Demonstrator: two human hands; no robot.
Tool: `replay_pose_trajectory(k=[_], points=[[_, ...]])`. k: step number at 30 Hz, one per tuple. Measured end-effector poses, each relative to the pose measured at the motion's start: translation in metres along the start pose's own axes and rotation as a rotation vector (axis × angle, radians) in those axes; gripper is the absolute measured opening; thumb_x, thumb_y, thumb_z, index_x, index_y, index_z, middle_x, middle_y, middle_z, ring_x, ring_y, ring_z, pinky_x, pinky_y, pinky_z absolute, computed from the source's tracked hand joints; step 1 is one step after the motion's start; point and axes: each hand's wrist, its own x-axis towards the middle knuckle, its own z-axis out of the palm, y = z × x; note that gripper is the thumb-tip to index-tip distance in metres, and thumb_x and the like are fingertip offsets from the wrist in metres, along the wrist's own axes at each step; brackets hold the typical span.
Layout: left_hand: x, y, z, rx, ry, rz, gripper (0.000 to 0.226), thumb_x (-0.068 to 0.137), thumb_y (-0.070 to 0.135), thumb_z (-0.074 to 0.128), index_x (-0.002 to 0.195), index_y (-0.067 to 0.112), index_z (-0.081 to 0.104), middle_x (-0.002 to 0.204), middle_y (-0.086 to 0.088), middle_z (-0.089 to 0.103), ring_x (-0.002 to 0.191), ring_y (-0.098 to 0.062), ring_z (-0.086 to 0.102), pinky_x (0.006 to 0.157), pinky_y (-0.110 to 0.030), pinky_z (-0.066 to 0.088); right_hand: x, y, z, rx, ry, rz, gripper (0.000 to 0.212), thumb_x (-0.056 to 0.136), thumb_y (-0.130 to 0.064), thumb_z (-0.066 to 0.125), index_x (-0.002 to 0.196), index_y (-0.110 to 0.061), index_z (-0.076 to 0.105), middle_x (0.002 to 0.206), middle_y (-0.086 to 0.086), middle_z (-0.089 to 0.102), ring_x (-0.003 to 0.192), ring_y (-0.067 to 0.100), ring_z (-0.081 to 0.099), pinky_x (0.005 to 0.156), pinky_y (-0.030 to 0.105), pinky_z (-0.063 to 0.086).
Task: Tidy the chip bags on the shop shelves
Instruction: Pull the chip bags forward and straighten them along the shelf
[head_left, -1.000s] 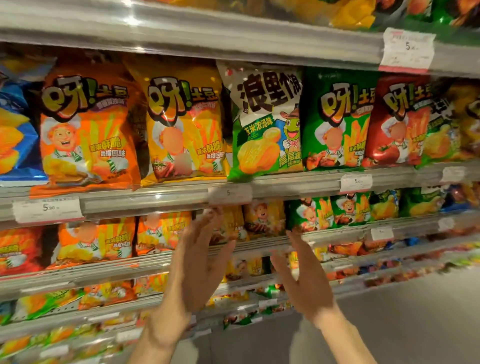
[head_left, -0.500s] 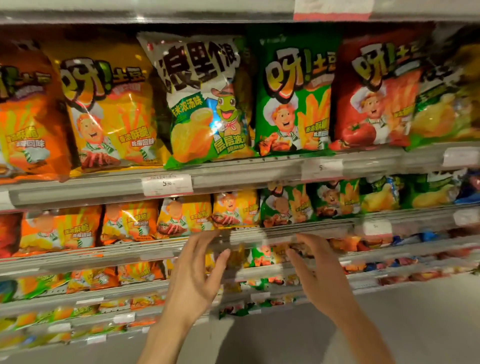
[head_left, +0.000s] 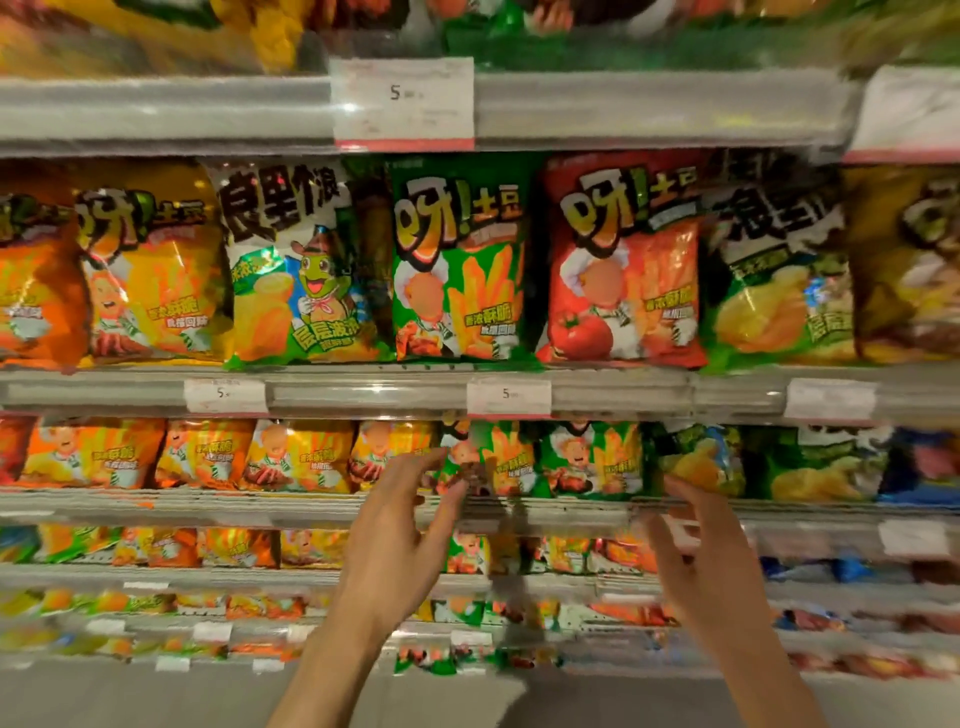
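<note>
- Long grey metal shop shelves (head_left: 623, 395) run across the whole view, one above the other, with white paper price tags (head_left: 508, 396) stuck on their front edges.
- The picture is a bit blurry.
- On the big middle shelf, shiny chip bags stand up side by side: a tall green chip bag with a cook on it (head_left: 460, 270), a tall red chip bag with a tomato on it (head_left: 623, 270) just beside it, and a white and green chip bag with a frog on it (head_left: 301, 270) on the other side.
- One shelf down stands a row of small orange and yellow chip bags (head_left: 296, 457), then small green chip bags (head_left: 592, 457).
- The left hand (head_left: 400, 540) is held up in front of that lower shelf. Its fingers are a little spread and bent, and the tips are at the small bags. I cannot tell if they touch.
- The right hand (head_left: 701, 566) is up too, fingers close together, near the shelf edge. It holds nothing.
</note>
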Motion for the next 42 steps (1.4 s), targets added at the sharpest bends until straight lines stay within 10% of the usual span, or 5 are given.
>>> replay_pose_trajectory(k=[16,42], points=[[0.095,0.003,0.002,0.379,0.039,0.491,0.03,0.091,0.034,0.066,0.116,0.017,0.063,0.097,0.0,0.053,0.089,-0.022,0.053,0.066,-0.034,0.048,0.087,-0.084,0.012,-0.167,0.223,-0.739,0.029,0.091,-0.02,0.072,0.118,-0.01,0.07,0.102,0.004,0.061,0.095,0.021,0.06,0.082,0.034,0.053],[0.105,-0.003,0.002,0.315,0.012,0.481,0.035,0.088,0.038,0.066,0.118,0.019,0.062,0.098,0.002,0.055,0.089,-0.02,0.053,0.065,-0.034,0.048,0.099,-0.083,0.02,-0.114,0.203,-0.759,0.029,0.088,-0.015,0.074,0.117,-0.012,0.072,0.1,0.005,0.058,0.091,0.023,0.06,0.076,0.041,0.052]])
